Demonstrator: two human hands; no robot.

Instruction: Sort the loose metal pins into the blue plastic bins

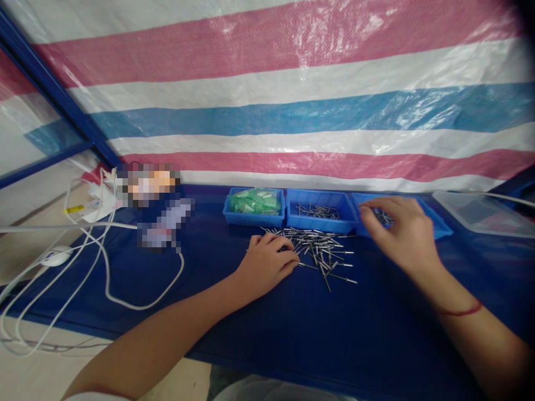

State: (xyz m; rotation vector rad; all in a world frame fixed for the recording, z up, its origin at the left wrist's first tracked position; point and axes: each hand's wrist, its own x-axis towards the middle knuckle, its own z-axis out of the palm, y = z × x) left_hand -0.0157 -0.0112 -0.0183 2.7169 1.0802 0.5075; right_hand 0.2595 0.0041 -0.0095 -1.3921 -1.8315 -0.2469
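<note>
A loose heap of blind rivets point(320, 245), thin and silvery, lies on the dark blue table in front of the bins. At the heap's left side my left hand point(270, 264) rests with fingers curled over some of the rivets; one stem sticks out by its fingertips. Over the right blue bin point(438, 223) hovers my right hand point(401, 231), thumb and index finger closed together. Whatever is in that pinch is hidden. More small metal pieces point(382, 217) show in the bin beneath it. The middle blue bin point(340, 224) also holds rivets point(317, 211).
Green plastic packets point(254, 201) fill the left blue bin point(253, 219). A clear plastic lid or tray point(480, 214) lies at the far right. White cables point(108, 278) and a power strip point(98, 203) spread over the left side. Striped plastic sheeting point(292, 117) hangs behind the table.
</note>
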